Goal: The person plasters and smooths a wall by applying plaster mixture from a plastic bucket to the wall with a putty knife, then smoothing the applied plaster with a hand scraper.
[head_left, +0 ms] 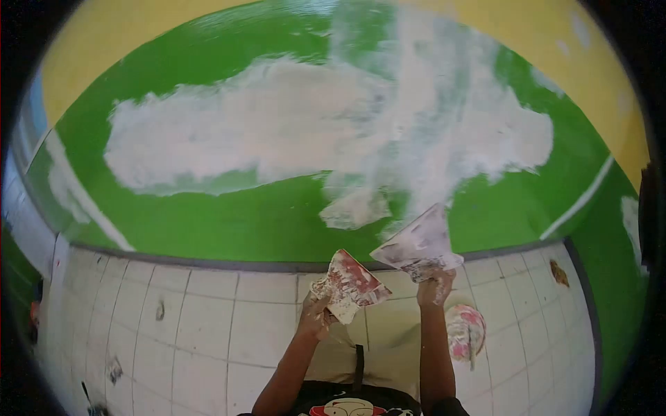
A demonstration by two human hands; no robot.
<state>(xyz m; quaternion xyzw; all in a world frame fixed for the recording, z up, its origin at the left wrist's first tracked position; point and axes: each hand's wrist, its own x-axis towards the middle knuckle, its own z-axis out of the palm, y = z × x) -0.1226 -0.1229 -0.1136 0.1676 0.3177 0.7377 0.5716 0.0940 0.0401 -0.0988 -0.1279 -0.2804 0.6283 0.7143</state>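
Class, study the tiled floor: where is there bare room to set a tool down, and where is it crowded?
Bare tiles lie between the left hand and the grey spot, and between the tub and the brown scrap. Crowded: the middle, with the left scraper, right scraper, right hand, and the tub by the right forearm.

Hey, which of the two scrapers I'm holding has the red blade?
The left scraper, gripped in your left hand: red shows between its white smears. The right scraper, in your right hand, looks greyish instead.
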